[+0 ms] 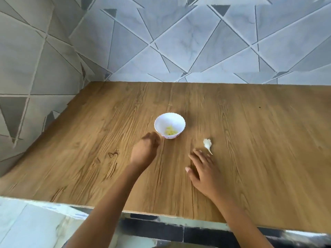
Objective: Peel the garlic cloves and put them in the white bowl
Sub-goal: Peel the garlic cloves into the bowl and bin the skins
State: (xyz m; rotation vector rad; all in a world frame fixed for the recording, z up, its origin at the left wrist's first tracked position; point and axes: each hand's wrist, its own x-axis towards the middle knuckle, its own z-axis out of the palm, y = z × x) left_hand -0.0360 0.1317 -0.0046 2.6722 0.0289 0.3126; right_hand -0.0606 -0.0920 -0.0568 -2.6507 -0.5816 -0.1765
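Grey marbled tiles (179,42) with a triangle pattern cover the wall behind a wood-grain counter (250,140). Two bare forearms reach in from the near edge. The left hand (145,151) hovers just beside the white bowl (161,120), its fingers curled downward and blurred; I cannot tell whether they grasp anything. The right hand (204,172) lies palm down on the counter, fingers straight, spread and released. The small bowl stands near the counter's middle and holds a little heap of pale yellow peeled garlic cloves (170,131). A white garlic scrap (207,144) with a thin stalk lies just beyond the right fingertips.
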